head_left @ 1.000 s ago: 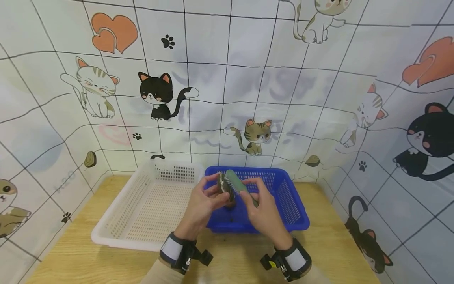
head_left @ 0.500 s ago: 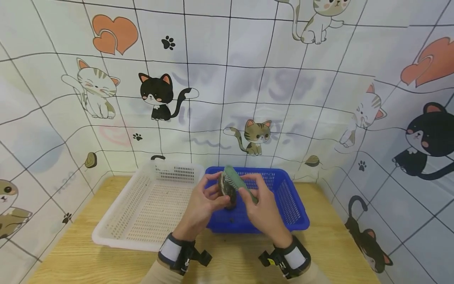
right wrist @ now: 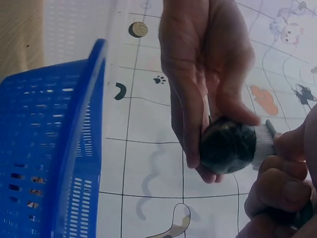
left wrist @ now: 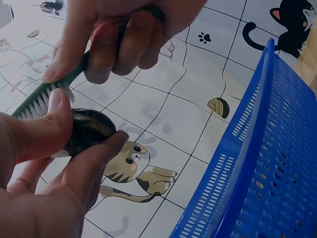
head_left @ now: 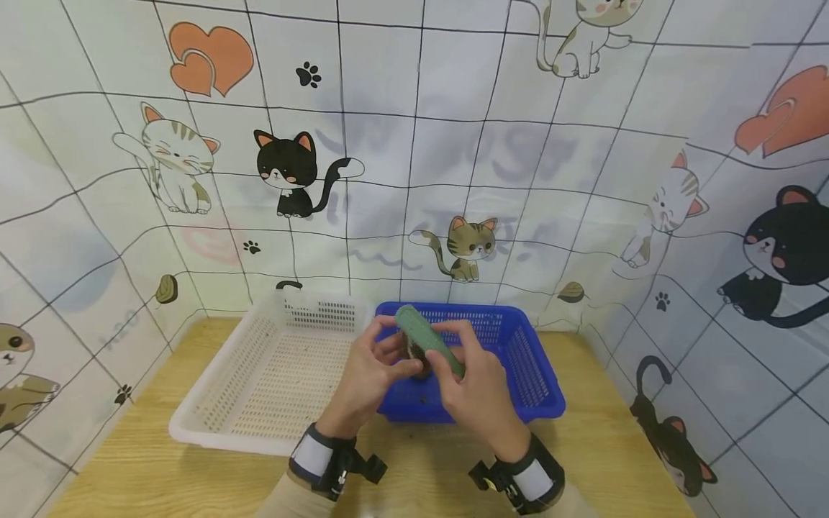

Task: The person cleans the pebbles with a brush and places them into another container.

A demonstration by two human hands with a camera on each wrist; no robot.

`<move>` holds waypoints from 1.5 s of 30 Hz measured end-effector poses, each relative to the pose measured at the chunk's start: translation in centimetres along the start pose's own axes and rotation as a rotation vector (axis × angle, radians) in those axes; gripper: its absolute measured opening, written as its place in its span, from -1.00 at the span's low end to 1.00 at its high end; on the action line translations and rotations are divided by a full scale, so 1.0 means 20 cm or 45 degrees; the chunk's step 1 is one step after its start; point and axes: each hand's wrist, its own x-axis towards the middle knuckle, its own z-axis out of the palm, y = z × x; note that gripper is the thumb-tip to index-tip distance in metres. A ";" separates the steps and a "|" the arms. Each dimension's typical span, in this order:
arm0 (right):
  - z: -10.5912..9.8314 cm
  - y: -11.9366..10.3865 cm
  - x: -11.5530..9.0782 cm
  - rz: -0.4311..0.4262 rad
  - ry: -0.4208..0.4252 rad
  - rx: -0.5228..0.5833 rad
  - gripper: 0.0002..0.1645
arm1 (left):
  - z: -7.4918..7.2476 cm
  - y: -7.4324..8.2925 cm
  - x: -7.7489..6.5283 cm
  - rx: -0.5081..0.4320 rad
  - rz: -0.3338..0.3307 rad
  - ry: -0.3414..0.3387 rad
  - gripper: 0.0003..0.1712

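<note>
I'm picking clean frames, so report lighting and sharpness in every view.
Head: bright, the green brush clearly outlined; left wrist: dimmer, the dark object showing faint highlights; right wrist: dim and soft, the white basket washed out.

My left hand (head_left: 364, 373) pinches between its thumb (left wrist: 49, 126) and fingers (left wrist: 91, 163), that thumb lying on the side of the grip nearer my other hand; my right hand (head_left: 478, 388) grips just beside it, some of its fingers (left wrist: 130, 44) curled in, the index finger (head_left: 456, 329) reaching out above the thumb (head_left: 440, 368); behind each grip the left wrist (head_left: 340, 423) and right wrist (head_left: 510, 437) stand well apart, and my forearms slant inward, so that both hands come together in front.
</note>
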 end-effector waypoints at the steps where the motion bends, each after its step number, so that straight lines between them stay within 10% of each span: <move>1: -0.01 0.01 0.01 0.015 -0.001 0.022 -0.55 | 0.00 0.00 0.00 0.014 -0.003 0.000 -0.16; 12: -0.02 0.09 -0.02 0.295 -0.044 0.528 -0.60 | -0.01 0.01 0.00 -0.225 0.001 -0.078 -0.08; 24: 0.10 0.05 -0.17 0.054 0.066 0.509 -0.50 | 0.00 0.04 0.00 -0.417 0.055 -0.027 -0.10; 31: 0.10 0.01 -0.12 -0.117 0.138 0.235 -0.46 | -0.02 0.03 -0.01 -0.281 0.034 -0.047 -0.09; 38: 0.06 0.00 -0.04 -0.064 0.133 0.143 -0.56 | -0.03 0.03 -0.01 -0.166 0.028 -0.096 -0.08; 45: 0.02 0.00 0.00 0.089 0.077 0.334 -0.70 | -0.03 0.04 -0.01 -0.183 0.032 -0.128 -0.06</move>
